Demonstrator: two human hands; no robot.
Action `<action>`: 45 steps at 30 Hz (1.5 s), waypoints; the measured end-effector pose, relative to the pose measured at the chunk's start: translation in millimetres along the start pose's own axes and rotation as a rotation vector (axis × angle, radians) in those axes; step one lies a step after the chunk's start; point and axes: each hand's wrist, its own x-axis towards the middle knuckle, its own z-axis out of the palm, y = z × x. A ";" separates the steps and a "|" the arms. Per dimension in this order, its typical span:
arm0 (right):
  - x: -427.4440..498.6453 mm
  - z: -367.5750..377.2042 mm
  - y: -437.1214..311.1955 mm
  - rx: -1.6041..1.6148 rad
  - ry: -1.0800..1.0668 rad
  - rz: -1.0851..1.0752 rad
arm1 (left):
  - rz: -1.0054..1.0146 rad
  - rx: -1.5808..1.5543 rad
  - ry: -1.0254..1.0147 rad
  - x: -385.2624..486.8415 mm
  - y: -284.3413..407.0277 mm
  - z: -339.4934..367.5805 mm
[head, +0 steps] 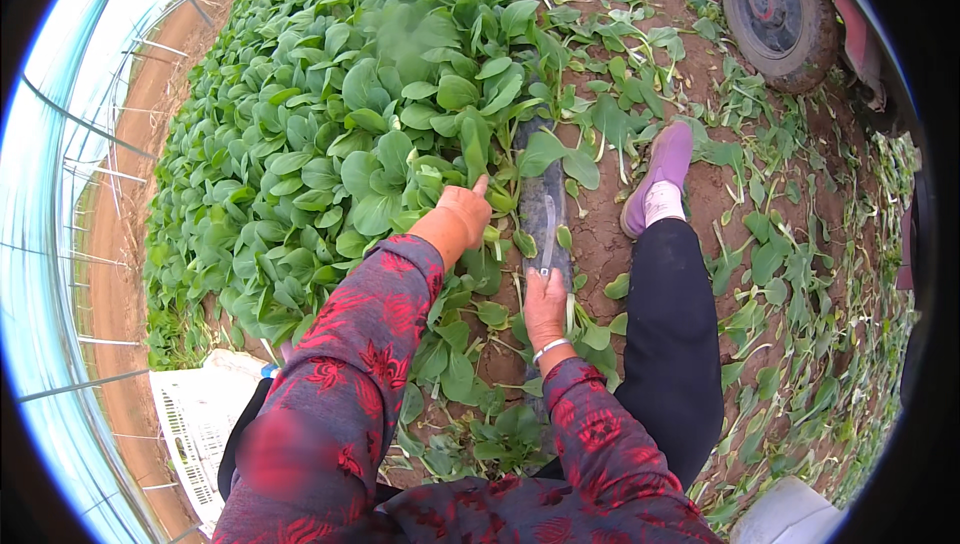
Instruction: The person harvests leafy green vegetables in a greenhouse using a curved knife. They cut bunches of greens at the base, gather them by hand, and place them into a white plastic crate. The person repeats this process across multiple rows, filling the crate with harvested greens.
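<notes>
My left hand (463, 215) reaches into the right edge of a dense bed of leafy green plants (300, 161), which look like bok choy. Its index finger points forward beside an upright leaf; the other fingers are partly hidden, and whether they grip a stem cannot be told. My right hand (545, 304) is closed around the handle of a sickle-like knife, whose narrow, slightly curved metal blade (550, 233) points away from me. The blade lies over a dark strip (532, 191) running along the bed's edge. A bracelet circles my right wrist.
Cut leaves (772, 251) litter the brown soil on the right. A muddy wheel (780, 15) of a cart or vehicle stands at the upper right. My foot in a purple shoe (664, 169) rests on the soil. A white plastic crate (191, 424) is at the lower left, near the greenhouse's clear film wall (45, 169).
</notes>
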 end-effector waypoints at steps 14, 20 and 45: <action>42.8 47.1 22.5 -0.429 -0.198 0.108 | -0.048 -0.190 0.194 -6.8 -24.1 53.3; 54.8 58.5 51.5 -0.343 -0.250 0.236 | -0.062 -0.211 0.162 -5.9 -22.9 54.8; -36.7 -6.5 -105.9 0.752 -0.190 0.457 | 0.103 -0.530 0.886 -174.4 22.1 63.7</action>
